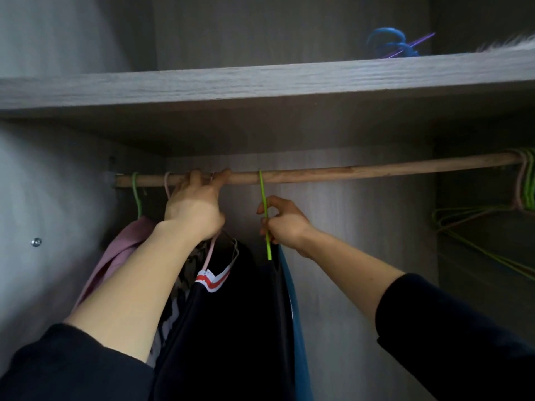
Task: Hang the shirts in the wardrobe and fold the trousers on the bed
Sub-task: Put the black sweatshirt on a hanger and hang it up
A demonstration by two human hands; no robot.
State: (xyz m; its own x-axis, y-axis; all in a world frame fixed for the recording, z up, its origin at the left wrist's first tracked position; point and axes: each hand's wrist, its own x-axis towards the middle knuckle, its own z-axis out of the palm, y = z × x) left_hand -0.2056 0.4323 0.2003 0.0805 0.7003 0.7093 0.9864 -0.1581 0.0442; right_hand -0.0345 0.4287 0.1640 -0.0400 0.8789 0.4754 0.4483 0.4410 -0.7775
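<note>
A wooden rail (347, 171) runs across the wardrobe under a grey shelf. My left hand (192, 206) is up at the rail, fingers curled around it and the hook of a pink hanger (209, 256) that carries a dark shirt with a red-and-white collar (214, 277). My right hand (282, 222) pinches the neck of a green hanger (265, 215) hooked over the rail; a blue-teal shirt (299, 328) hangs from it. At the far left a pink garment (121, 250) hangs on another green hanger (136, 192).
Several empty green and pink hangers (524, 183) bunch at the rail's right end. The grey shelf (260, 82) above holds blue hangers (389, 43) and something furry at the right edge. The wardrobe's left wall (52, 212) is close.
</note>
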